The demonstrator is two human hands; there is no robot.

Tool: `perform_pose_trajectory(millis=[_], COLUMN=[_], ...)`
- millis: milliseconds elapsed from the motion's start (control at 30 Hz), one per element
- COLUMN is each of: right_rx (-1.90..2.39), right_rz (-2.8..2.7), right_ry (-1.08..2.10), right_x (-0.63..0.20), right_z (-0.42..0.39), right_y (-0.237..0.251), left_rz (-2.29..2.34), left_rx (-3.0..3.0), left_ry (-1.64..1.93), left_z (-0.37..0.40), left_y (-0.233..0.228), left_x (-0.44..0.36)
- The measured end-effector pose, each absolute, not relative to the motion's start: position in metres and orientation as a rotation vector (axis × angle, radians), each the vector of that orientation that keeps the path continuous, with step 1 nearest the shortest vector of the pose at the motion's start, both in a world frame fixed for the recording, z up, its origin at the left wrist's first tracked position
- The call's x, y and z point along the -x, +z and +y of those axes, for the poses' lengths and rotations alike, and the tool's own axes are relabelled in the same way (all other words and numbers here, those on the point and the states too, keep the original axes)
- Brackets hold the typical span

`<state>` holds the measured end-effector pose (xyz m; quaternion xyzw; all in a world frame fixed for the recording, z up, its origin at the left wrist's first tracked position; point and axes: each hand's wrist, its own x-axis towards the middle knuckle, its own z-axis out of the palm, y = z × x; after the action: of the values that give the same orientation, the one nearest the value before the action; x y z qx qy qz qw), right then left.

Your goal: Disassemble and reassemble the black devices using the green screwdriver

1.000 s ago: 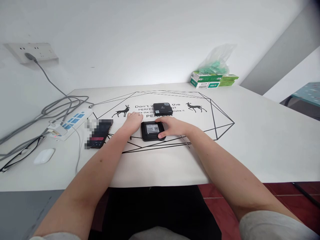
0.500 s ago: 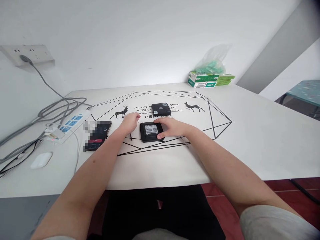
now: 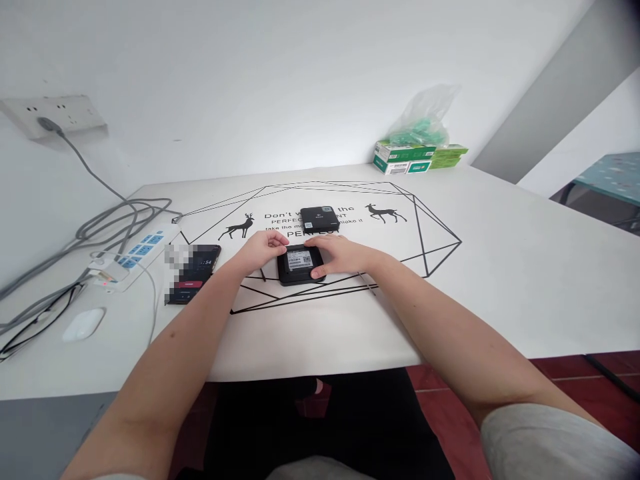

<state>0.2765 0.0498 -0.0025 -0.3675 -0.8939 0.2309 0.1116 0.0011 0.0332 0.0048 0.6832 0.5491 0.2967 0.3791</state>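
Two hands meeting on small black box, label side up, lying flat on white table. Left hand curling fingers over box's left far corner. Right hand lying spread over right edge, thumb pressing box top. Phone sitting left of left hand, well apart. Power strip and white mouse lying farther left. Second black box resting just beyond hands. Green cartons stacking far right, by wall.

Head cam, fwd-down, near over table
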Motion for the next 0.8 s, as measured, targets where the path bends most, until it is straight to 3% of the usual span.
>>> perform_pose_trajectory(millis=[600, 800], right_rx=[1.082, 1.086], right_rz=[-2.644, -2.630], right_ry=[0.681, 0.670], right_x=[-0.2761, -0.2763], right_z=[0.0465, 0.0464], right_y=[0.0004, 0.0005], left_rz=[1.543, 1.348], left_rx=[-1.898, -1.703], left_ry=[0.818, 0.887], left_z=[0.0338, 0.0277], left_y=[0.0022, 0.0041], left_x=[-0.0088, -0.0013])
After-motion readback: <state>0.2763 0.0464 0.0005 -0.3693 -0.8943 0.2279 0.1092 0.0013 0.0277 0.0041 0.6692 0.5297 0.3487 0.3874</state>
